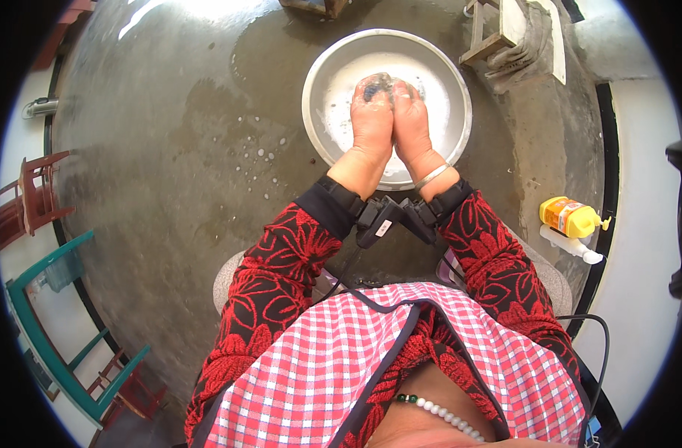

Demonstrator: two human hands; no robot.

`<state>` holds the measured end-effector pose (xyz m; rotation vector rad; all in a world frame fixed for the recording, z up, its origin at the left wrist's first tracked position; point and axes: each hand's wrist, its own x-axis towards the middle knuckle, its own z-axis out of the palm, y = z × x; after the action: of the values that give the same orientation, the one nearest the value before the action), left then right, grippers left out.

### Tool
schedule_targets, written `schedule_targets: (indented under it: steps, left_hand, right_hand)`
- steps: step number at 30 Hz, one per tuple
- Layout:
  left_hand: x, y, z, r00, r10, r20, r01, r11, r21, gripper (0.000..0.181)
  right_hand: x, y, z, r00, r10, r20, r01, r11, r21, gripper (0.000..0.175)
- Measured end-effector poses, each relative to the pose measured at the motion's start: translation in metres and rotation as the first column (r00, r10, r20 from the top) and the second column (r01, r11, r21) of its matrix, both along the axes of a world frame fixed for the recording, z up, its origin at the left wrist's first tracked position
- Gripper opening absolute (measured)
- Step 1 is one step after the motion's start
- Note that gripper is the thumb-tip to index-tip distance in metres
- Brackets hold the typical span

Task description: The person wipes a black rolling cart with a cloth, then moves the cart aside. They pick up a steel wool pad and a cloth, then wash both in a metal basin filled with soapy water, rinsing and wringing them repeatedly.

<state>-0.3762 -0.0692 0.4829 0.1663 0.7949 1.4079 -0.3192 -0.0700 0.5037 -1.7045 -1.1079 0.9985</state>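
My left hand (373,120) and my right hand (411,119) are side by side over a round metal basin (317,134) on the floor. Foamy, whitish water (439,115) lies in the basin. Between my curled fingers is a small wet dark item (371,91), blue-black in part, probably cloth. Both hands grip it, and most of it is hidden by fingers and suds. A silvery bangle (432,176) circles my right wrist.
Yellow bottle (569,217) and white bottle (571,244) lie on the right near the wall. A wooden stool (489,47) with grey cloth (523,59) stands upper right. Wet patches and foam spots mark the concrete floor (150,185). Dark cables (369,299) run from wrist-worn devices (381,218).
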Motion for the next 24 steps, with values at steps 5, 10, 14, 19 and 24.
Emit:
schedule_targets:
  steps: [5,10,14,19,24]
  left_hand:
    - [-0.007,-0.005,-0.003,0.686,0.222,-0.693,-0.054,0.965,0.256,0.023]
    - [-0.013,-0.007,-0.002,0.478,0.374,-0.795,0.048,0.893,0.448,0.02]
    - [-0.011,0.0,-0.017,0.423,0.397,-0.815,0.163,0.851,0.499,0.011]
    - [-0.019,0.021,-0.058,0.614,0.059,-0.788,0.366,0.862,0.35,0.018]
    - [-0.04,0.025,-0.087,0.686,-0.356,-0.635,0.418,0.907,-0.056,0.031]
  right_hand:
    - [-0.006,-0.006,-0.009,0.83,-0.054,-0.555,0.007,0.996,-0.087,0.026]
    - [0.004,-0.006,-0.009,0.74,-0.126,-0.66,-0.069,0.963,-0.262,0.023]
    - [0.02,-0.006,-0.015,0.84,-0.079,-0.537,-0.13,0.931,-0.341,0.029]
    - [0.049,0.001,-0.026,0.962,0.123,-0.242,-0.208,0.908,-0.364,0.041]
    - [0.118,0.012,-0.037,0.95,0.305,-0.059,-0.306,0.883,-0.357,0.034]
